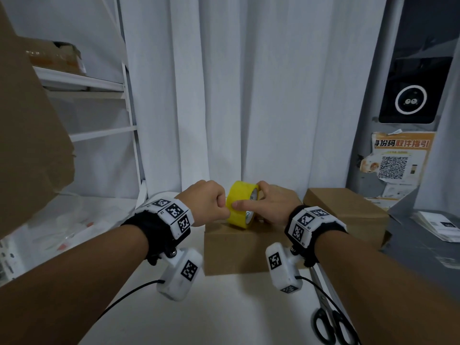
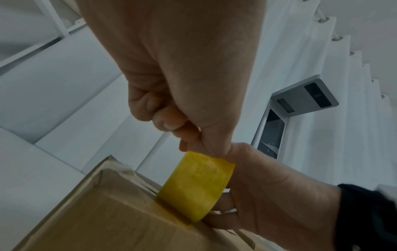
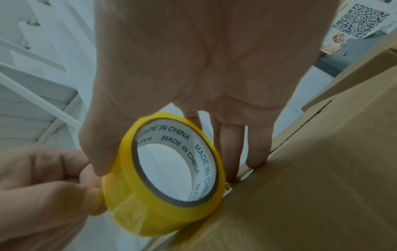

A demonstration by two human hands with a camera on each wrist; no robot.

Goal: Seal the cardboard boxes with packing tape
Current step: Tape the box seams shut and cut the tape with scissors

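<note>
A yellow packing tape roll (image 1: 242, 204) stands on edge on top of a closed brown cardboard box (image 1: 236, 247) at the table's middle. My right hand (image 1: 265, 198) grips the roll, with the thumb across its outer face and the fingers behind it. In the right wrist view the roll (image 3: 163, 171) shows a white core printed "MADE IN CHINA", and the right hand's fingertips (image 3: 256, 161) touch the box (image 3: 311, 186). My left hand (image 1: 219, 205) is curled and pinches the tape's outer layer at the roll's left side (image 2: 196, 185). The box's top seam (image 2: 148, 186) runs under the roll.
A second cardboard box (image 1: 348, 210) sits behind on the right. Black-handled scissors (image 1: 328, 319) lie at the table's front right. White shelving (image 1: 99, 85) and a large cardboard sheet (image 1: 25, 120) stand at left; a grey locker with a QR poster (image 1: 395, 160) stands at right.
</note>
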